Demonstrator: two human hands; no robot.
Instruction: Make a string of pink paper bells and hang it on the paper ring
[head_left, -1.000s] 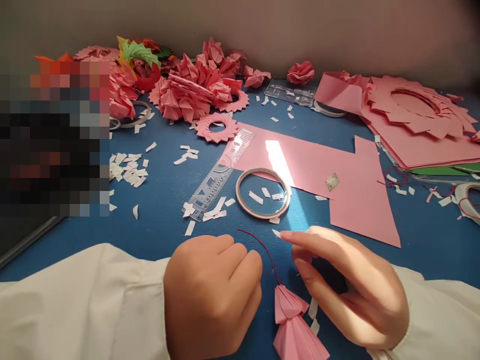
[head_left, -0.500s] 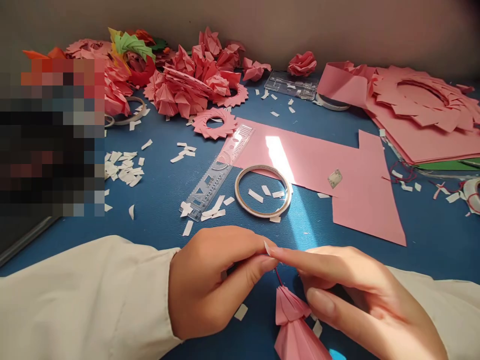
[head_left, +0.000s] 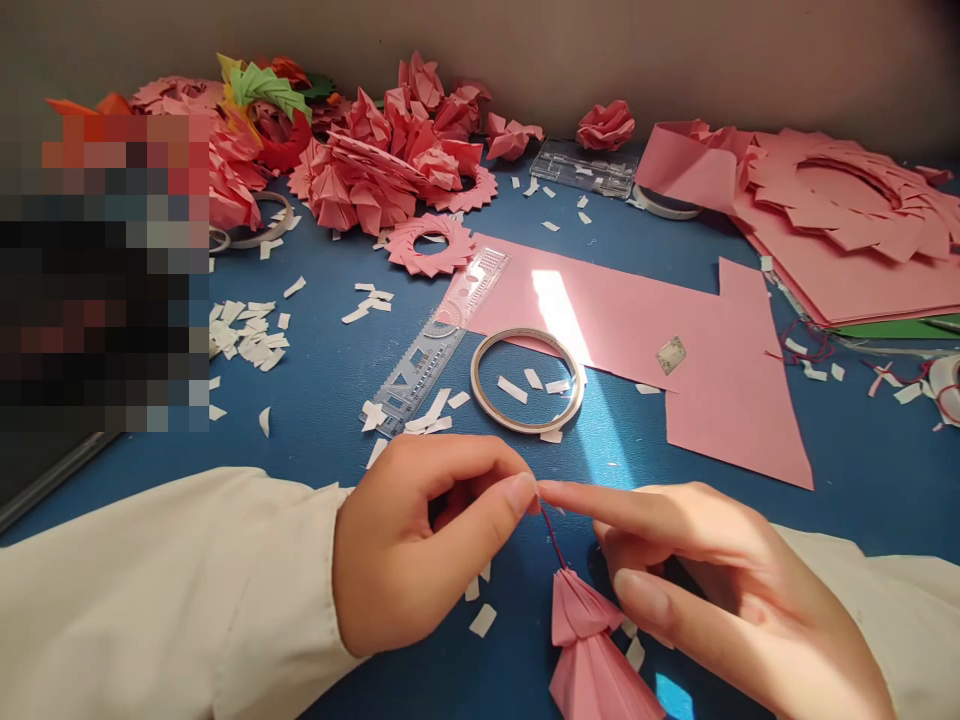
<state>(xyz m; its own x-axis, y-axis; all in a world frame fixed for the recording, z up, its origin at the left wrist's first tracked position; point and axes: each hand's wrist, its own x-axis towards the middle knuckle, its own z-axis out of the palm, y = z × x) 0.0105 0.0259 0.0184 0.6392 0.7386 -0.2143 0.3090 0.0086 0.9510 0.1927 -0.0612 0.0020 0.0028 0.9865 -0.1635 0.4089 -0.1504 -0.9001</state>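
Between thumb and index finger, my left hand (head_left: 427, 540) pinches the upper end of a dark red string (head_left: 553, 538). The string runs down to the gathered top of a folded pink paper ornament (head_left: 592, 640), shaped in two pleated tiers, whose lower end is cut off by the frame edge. My right hand (head_left: 727, 580) has its index finger stretched out, the tip touching or almost touching my left fingertips. Its thumb is apart from the index finger, beside the ornament, and nothing shows between them. The other right fingers are partly hidden.
Beyond my hands lie a tape roll (head_left: 527, 381), a clear ruler (head_left: 435, 345) and a pink paper sheet (head_left: 735, 390). White paper scraps (head_left: 251, 335) are scattered about. Folded pink flowers (head_left: 367, 180) pile up at the back; pink rings and sheets (head_left: 862, 270) stack at right.
My left hand has shifted slightly up and left, its index finger now more bent. More of the string shows above the ornament. My right index finger stays near the left fingertips.
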